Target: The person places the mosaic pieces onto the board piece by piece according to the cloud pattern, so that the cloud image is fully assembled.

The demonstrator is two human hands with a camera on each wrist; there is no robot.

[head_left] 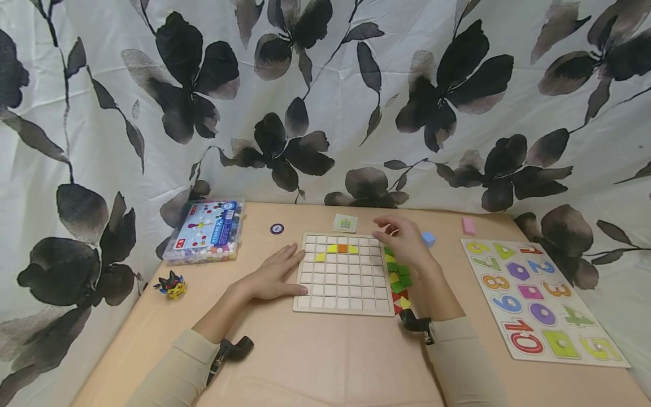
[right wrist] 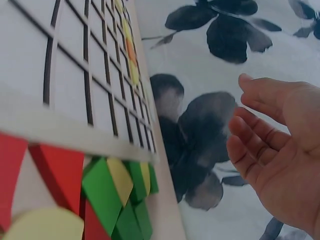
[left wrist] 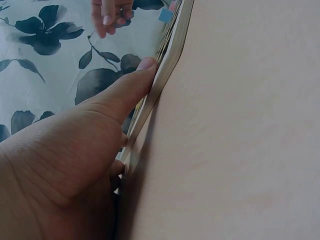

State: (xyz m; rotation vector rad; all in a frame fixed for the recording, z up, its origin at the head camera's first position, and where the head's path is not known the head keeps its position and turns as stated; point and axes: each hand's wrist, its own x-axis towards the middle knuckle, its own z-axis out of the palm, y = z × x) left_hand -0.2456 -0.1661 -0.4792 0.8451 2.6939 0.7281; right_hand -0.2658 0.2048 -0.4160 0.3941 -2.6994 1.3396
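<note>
A white gridded board [head_left: 343, 288] lies on the table, with an orange square [head_left: 342, 249] flanked by yellow pieces and another yellow piece [head_left: 320, 258] lower left. My left hand [head_left: 272, 277] rests along the board's left edge; in the left wrist view its thumb [left wrist: 127, 90] touches the rim. Above the board's upper right corner is my right hand [head_left: 404, 240], fingers loosely bent and nothing between them in the right wrist view. Green, yellow and red pieces [right wrist: 102, 192] lie beside the board's right edge, partly hidden by the right arm in the head view.
Behind the board lie a small patterned card [head_left: 345, 223] and a round dark token [head_left: 277, 228]. A clear plastic case [head_left: 205, 232] and a small figure [head_left: 172, 284] are at left. Right are a blue block [head_left: 429, 238], a pink block [head_left: 468, 226] and a number puzzle board [head_left: 516, 308].
</note>
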